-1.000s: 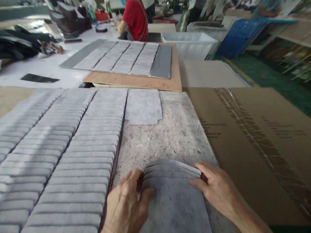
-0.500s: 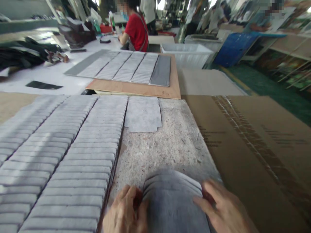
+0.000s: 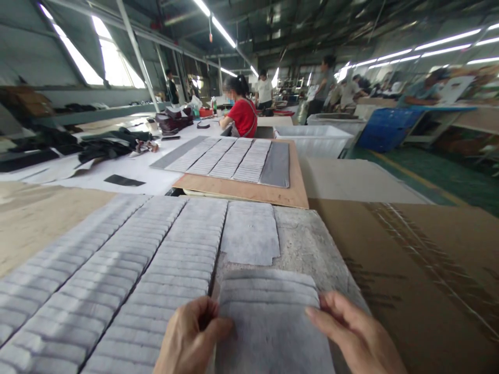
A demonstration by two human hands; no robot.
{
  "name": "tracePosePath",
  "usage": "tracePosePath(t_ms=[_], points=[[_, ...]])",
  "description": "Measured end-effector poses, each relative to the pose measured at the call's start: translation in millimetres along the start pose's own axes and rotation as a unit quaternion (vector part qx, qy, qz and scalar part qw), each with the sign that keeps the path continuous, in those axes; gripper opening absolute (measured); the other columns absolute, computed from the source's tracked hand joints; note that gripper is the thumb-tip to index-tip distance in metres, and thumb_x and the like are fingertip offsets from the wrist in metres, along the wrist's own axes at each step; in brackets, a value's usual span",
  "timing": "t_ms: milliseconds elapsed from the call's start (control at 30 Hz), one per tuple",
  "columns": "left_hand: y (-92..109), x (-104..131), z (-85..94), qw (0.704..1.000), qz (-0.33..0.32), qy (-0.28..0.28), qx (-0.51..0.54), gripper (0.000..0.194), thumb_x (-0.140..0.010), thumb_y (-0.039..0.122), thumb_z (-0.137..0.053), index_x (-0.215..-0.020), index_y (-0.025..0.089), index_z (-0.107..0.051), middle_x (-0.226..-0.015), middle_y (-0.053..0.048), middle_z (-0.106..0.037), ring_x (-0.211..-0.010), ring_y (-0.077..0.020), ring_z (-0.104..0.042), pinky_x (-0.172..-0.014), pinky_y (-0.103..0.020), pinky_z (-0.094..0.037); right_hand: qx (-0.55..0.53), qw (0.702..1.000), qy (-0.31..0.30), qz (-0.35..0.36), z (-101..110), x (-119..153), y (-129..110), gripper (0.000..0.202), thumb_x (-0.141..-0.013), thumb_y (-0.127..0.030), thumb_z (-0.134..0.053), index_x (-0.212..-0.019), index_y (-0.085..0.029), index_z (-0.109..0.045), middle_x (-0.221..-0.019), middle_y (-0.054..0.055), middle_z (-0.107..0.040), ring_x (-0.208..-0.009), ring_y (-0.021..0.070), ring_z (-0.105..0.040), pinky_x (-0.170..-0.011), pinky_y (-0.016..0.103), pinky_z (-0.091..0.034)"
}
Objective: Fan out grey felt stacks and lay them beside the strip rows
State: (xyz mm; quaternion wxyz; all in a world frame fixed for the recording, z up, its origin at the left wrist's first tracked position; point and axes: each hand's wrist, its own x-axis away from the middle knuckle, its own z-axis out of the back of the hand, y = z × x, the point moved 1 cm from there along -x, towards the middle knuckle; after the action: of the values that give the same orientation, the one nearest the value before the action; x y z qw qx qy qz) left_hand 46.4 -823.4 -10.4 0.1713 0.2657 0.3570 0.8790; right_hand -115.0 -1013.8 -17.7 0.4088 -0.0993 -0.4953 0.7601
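Between my hands is a small fanned stack of grey fabric pieces (image 3: 268, 327), their far edges stepped one behind another. My left hand (image 3: 195, 332) pinches the stack's left edge, thumb on top. On the opposite edge, my right hand (image 3: 351, 327) grips with thumb above and fingers at the side. Just beyond lies a single grey piece (image 3: 250, 234), flat on the worn board (image 3: 312, 244). Long rows of overlapping grey pieces (image 3: 171, 270) cover the board's left part, beside my left hand.
Brown cardboard (image 3: 390, 270) with tape lies to the right. Ahead, a wooden board (image 3: 241, 195) carries a grey sheet with more rows of pieces. A white bin (image 3: 312, 140) and a seated person in a red shirt (image 3: 244, 117) are beyond. Dark cloth (image 3: 113, 148) lies at left.
My view has tilted up, showing more of the room. The held stack has moved forward, closer to the single piece, and its curved far edges now lie flatter. Both hands keep their grip.
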Motion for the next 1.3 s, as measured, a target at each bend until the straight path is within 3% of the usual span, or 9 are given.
tracePosePath(t_ms=[100,233,367,533,833,1100,1300], points=[[18,-46,14.7,1.000,-0.012,0.008,0.010,0.026,-0.056,0.039,-0.054,-0.050,0.016,-0.046,-0.047,0.004,-0.033,-0.050,-0.0087,-0.034,-0.048,-0.022,-0.022,-0.040,0.999,0.020,-0.024,-16,-41,-16,0.029,-0.061,-0.048,-0.051,-0.063,-0.019,-0.052,-0.053,-0.004,-0.050,-0.052,0.0099,-0.043,-0.052,0.021,-0.033],[29,-94,21.3,0.999,-0.009,0.018,-0.043,0.023,-0.054,0.037,-0.056,-0.049,0.016,-0.050,-0.042,0.005,-0.033,-0.048,-0.0092,-0.034,-0.048,-0.025,-0.021,-0.020,0.998,0.050,-0.028,-30,-88,-30,0.019,-0.064,-0.037,-0.053,-0.063,-0.018,-0.052,-0.049,-0.005,-0.045,-0.050,0.0088,-0.039,-0.050,0.022,-0.027],[38,-126,23.2,0.995,-0.022,0.044,-0.085,0.020,-0.054,0.036,-0.058,-0.054,0.017,-0.059,-0.046,0.003,-0.046,-0.056,-0.0130,-0.047,-0.053,-0.026,-0.029,0.045,0.996,0.074,-0.014,-38,-124,-32,0.016,-0.066,-0.035,-0.057,-0.067,-0.019,-0.054,-0.053,-0.005,-0.048,-0.052,0.0098,-0.042,-0.051,0.023,-0.028],[51,-154,23.9,0.989,-0.023,0.058,-0.136,0.018,-0.055,0.036,-0.059,-0.059,0.018,-0.063,-0.058,-0.001,-0.058,-0.068,-0.0182,-0.056,-0.057,-0.027,-0.035,0.100,0.992,0.080,-0.004,-41,-151,-35,0.014,-0.067,-0.034,-0.058,-0.071,-0.021,-0.058,-0.062,-0.002,-0.056,-0.059,0.0116,-0.047,-0.055,0.023,-0.029],[57,-169,16.8,0.965,-0.011,0.086,-0.249,0.022,-0.059,0.032,-0.049,-0.066,0.018,-0.065,-0.082,-0.013,-0.066,-0.089,-0.0284,-0.059,-0.064,-0.031,-0.040,0.157,0.984,0.086,-0.022,-43,-157,-48,0.022,-0.069,-0.034,-0.053,-0.084,-0.021,-0.062,-0.078,0.004,-0.061,-0.076,0.0174,-0.053,-0.061,0.025,-0.029],[60,-171,16.0,0.965,0.019,0.088,-0.247,0.021,-0.058,0.032,-0.056,-0.070,0.018,-0.066,-0.089,-0.013,-0.067,-0.094,-0.0277,-0.059,-0.072,-0.033,-0.045,0.139,0.986,0.075,-0.045,-42,-158,-44,0.032,-0.068,-0.036,-0.053,-0.095,-0.021,-0.060,-0.088,0.004,-0.062,-0.082,0.0186,-0.055,-0.065,0.026,-0.033],[62,-173,17.3,0.966,0.038,0.090,-0.240,0.020,-0.057,0.032,-0.060,-0.068,0.016,-0.064,-0.090,-0.014,-0.067,-0.092,-0.0277,-0.061,-0.073,-0.033,-0.046,0.118,0.991,0.047,-0.041,-39,-162,-39,0.031,-0.067,-0.037,-0.054,-0.094,-0.022,-0.057,-0.085,0.003,-0.062,-0.078,0.0180,-0.055,-0.064,0.027,-0.035]])
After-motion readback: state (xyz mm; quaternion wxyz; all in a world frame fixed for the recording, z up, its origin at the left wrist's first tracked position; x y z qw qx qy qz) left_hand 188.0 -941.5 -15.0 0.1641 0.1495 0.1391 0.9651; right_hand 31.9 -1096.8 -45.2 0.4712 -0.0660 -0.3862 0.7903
